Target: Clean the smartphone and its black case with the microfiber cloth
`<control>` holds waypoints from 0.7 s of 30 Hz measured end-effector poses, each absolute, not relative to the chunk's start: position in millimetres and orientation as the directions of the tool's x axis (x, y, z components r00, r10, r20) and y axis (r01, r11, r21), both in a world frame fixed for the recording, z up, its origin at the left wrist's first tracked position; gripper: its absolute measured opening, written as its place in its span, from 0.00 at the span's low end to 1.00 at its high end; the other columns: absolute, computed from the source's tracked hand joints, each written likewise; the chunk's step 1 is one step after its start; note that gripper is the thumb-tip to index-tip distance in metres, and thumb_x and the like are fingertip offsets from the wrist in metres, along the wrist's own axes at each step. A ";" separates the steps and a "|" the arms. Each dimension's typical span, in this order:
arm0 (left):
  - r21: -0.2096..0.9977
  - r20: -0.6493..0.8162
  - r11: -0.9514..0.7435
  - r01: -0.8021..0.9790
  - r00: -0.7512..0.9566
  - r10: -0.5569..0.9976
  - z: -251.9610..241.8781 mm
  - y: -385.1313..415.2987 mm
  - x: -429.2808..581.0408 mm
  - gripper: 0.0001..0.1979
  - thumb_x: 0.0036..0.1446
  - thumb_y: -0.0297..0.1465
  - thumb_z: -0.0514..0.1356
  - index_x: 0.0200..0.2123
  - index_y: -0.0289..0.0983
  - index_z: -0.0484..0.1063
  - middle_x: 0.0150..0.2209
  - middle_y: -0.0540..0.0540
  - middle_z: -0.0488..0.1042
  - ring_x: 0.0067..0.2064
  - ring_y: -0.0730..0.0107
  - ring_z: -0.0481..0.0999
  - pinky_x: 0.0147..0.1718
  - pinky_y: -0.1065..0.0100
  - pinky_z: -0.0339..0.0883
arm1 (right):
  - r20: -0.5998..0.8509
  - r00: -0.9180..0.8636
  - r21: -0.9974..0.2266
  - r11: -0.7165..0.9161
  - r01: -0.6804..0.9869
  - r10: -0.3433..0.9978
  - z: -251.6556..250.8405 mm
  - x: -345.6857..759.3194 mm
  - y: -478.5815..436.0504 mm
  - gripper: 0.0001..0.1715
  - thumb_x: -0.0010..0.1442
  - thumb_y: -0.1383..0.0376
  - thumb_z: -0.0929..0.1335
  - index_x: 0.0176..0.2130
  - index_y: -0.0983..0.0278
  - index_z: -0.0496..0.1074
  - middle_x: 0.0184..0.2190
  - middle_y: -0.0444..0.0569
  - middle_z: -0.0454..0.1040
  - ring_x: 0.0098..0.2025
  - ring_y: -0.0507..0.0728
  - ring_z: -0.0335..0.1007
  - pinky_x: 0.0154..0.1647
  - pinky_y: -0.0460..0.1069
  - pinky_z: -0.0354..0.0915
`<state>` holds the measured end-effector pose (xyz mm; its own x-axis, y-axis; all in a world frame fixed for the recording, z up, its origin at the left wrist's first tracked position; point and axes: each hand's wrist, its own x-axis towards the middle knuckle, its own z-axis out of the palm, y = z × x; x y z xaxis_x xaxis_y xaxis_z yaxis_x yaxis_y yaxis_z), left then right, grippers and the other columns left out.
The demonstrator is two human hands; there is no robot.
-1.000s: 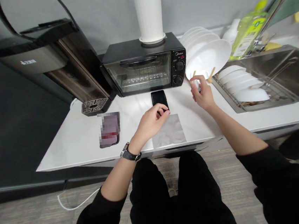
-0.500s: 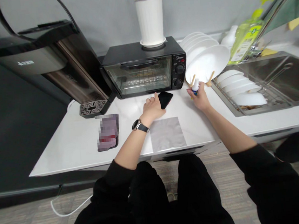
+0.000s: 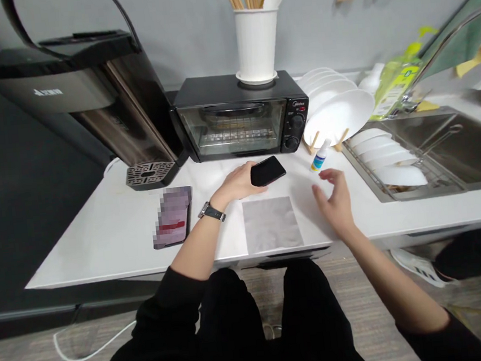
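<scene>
Smartphone (image 3: pixel 268 172), dark screen facing up, is at the middle of the white surface (image 3: pixel 113 232), its left end pinched by the fingers of the left hand (image 3: pixel 237 184). A grey cloth (image 3: pixel 272 224) lies flat just in front. The right hand (image 3: pixel 339 202), empty, has its fingers spread and curved near a small white-capped bottle (image 3: pixel 319 156). Behind the smartphone sits a toaster oven (image 3: pixel 232 90), with white plates (image 3: pixel 340 115) racked beside it.

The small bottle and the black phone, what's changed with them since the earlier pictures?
The right hand has let go of the small bottle, which now stands on the counter. The left hand has taken hold of the black phone and turned it sideways. The grey cloth and the other phone stayed put.
</scene>
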<state>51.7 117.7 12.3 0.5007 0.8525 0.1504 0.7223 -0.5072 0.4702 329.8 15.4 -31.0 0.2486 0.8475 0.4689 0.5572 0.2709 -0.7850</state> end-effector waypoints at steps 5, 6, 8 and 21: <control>0.310 0.233 -0.591 0.745 0.543 0.807 15.8 109.2 56.5 0.43 0.48 0.51 0.76 0.62 0.39 0.68 0.56 0.39 0.81 0.57 0.42 0.80 0.54 0.53 0.70 | 0.409 0.132 -0.845 0.320 0.429 0.903 -13.9 282.5 58.3 0.28 0.63 0.45 0.70 0.54 0.59 0.70 0.58 0.57 0.74 0.61 0.66 0.70 0.67 0.64 0.65; 0.275 0.252 -0.609 0.744 0.555 0.793 16.7 109.1 56.1 0.43 0.49 0.52 0.76 0.62 0.39 0.68 0.56 0.40 0.81 0.56 0.43 0.81 0.54 0.54 0.71 | 0.384 0.126 -0.867 0.310 0.390 0.915 -11.9 276.8 78.1 0.30 0.62 0.43 0.70 0.53 0.60 0.71 0.57 0.57 0.76 0.59 0.66 0.71 0.66 0.64 0.65; 0.229 0.288 -0.623 0.748 0.559 0.777 18.3 110.5 53.4 0.42 0.50 0.50 0.76 0.62 0.39 0.67 0.57 0.41 0.80 0.56 0.46 0.81 0.53 0.56 0.71 | 0.302 0.077 -0.917 0.268 0.295 0.950 -11.5 268.9 113.8 0.30 0.61 0.37 0.68 0.43 0.60 0.75 0.44 0.53 0.81 0.49 0.64 0.76 0.59 0.62 0.69; 0.075 0.397 -0.645 0.760 0.571 0.719 19.0 117.4 52.1 0.38 0.52 0.49 0.75 0.61 0.39 0.72 0.52 0.43 0.82 0.52 0.49 0.83 0.51 0.55 0.73 | -0.072 -0.161 -0.956 -0.114 -0.269 0.984 -19.3 271.4 136.4 0.36 0.47 0.31 0.77 0.33 0.58 0.76 0.28 0.45 0.82 0.34 0.59 0.78 0.36 0.53 0.69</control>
